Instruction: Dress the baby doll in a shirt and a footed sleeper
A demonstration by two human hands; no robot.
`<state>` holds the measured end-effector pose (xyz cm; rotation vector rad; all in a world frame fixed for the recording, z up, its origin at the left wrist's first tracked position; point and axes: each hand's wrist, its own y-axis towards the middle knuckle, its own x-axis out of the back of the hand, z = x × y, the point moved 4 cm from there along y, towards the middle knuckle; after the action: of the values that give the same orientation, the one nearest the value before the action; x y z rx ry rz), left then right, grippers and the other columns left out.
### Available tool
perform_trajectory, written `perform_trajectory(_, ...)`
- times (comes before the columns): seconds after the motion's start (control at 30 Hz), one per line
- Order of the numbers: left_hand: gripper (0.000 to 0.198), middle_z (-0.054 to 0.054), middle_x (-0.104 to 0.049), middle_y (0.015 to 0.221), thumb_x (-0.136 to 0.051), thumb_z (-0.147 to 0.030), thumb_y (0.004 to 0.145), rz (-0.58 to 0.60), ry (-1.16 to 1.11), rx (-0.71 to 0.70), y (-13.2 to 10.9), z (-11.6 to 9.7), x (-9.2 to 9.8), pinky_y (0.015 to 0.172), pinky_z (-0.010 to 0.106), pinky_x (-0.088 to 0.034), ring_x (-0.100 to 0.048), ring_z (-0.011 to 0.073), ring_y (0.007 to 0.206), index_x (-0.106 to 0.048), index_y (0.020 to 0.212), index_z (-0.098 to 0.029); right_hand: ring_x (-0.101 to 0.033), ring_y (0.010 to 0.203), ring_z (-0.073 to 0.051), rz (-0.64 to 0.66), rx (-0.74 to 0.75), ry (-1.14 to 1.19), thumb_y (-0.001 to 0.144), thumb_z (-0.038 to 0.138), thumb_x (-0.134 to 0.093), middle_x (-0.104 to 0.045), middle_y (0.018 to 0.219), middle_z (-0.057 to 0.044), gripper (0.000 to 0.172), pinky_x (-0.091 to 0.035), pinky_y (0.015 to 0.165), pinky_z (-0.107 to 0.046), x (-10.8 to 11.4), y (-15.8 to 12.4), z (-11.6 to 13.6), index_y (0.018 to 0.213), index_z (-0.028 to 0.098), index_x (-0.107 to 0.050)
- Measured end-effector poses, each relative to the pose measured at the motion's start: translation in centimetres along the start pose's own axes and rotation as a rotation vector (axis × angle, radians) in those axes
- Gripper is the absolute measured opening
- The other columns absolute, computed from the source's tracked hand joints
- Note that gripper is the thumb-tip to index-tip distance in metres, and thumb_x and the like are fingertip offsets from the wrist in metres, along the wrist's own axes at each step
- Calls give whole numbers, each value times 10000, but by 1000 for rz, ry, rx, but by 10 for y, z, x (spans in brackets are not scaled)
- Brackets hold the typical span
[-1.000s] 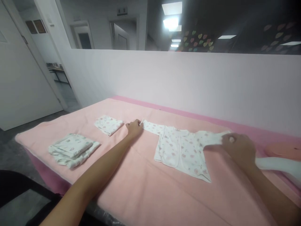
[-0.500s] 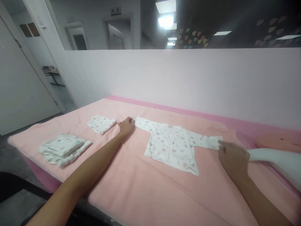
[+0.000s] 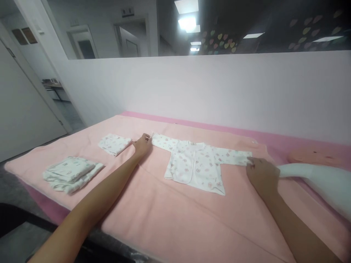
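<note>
A small white baby jacket [image 3: 193,164] with a pale print lies front up on the pink blanket [image 3: 153,212], both sleeves spread sideways. At the end of its left-hand sleeve, my left hand [image 3: 143,145] is closed on the cuff, fingers curled. My right hand [image 3: 261,175] pinches the opposite cuff between thumb and fingertips. Just left of my left hand lies a folded white printed garment [image 3: 114,144]. Nearer the front left edge rests a stack of folded white printed clothes [image 3: 71,173].
A smooth white curved object [image 3: 315,175] stands at the right, beside an orange-pink item [image 3: 312,156]. Behind the table runs a white wall [image 3: 219,91] with a dark window [image 3: 246,25] above. A black bar [image 3: 24,217] shows at lower left.
The view has shifted slightly, so everything sits a little further left. Both hands stay at the cuffs, and the jacket keeps its spread shape.
</note>
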<state>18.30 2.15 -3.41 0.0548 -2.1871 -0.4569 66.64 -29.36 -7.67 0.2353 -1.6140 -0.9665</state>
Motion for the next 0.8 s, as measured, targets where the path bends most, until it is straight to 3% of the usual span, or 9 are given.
perform_trajectory(0.13, 262, 140, -671, 1243, -486, -332, 975, -53, 200, -164, -7, -10, 0, 1126, 539, -255, -567, 350, 1191, -575, 1192, -217, -546, 1202, -357, -52, -3, 1, 945, 295, -509, -655, 1254, -185, 336, -375, 1016, -455, 0, -1, -2, 1046, 121, -777)
perform_trajectory(0.3, 342, 139, -591, 1357, -465, -418, 1002, 6, 188, -322, -17, -27, -11, 1094, 475, -344, -501, 343, 1262, -579, 1261, -227, -576, 1183, -345, 10, 80, 63, 968, 350, -480, -659, 1259, -194, 415, -419, 1038, -458, -3, 0, 6, 1190, 102, -727)
perform_trajectory(0.43, 438, 153, -579, 1403, -446, -486, 1007, 106, 190, -266, -13, -22, -25, 1094, 480, -357, -468, 357, 1296, -556, 1324, -204, -565, 1226, -363, 41, 124, 57, 982, 378, -454, -656, 1268, -219, 484, -407, 1077, -472, -12, -3, 7, 1272, 59, -674)
perform_trajectory(0.57, 475, 148, -563, 1447, -505, -495, 970, 110, 191, -195, 11, -13, -32, 1122, 491, -329, -443, 365, 1338, -549, 1356, -223, -532, 1293, -357, 132, 125, 56, 997, 393, -398, -648, 1324, -194, 513, -392, 1109, -489, -27, 10, 5, 1324, 85, -644)
perform_trajectory(0.7, 502, 115, -657, 1326, -640, -519, 862, 126, 130, -116, 40, -6, -34, 1112, 499, -344, -505, 363, 1287, -602, 1285, -250, -575, 1214, -377, 362, -73, 48, 997, 497, -377, -646, 1307, -188, 567, -448, 1011, -511, -47, 41, 5, 1356, 135, -626)
perform_trajectory(0.8, 478, 56, -729, 1175, -673, -594, 818, 173, 52, -60, 53, 1, -33, 1123, 483, -350, -615, 316, 1167, -659, 1170, -272, -625, 1075, -366, 476, -192, 82, 941, 585, -458, -668, 1176, -197, 558, -490, 877, -469, -57, 62, 6, 1219, 143, -656)
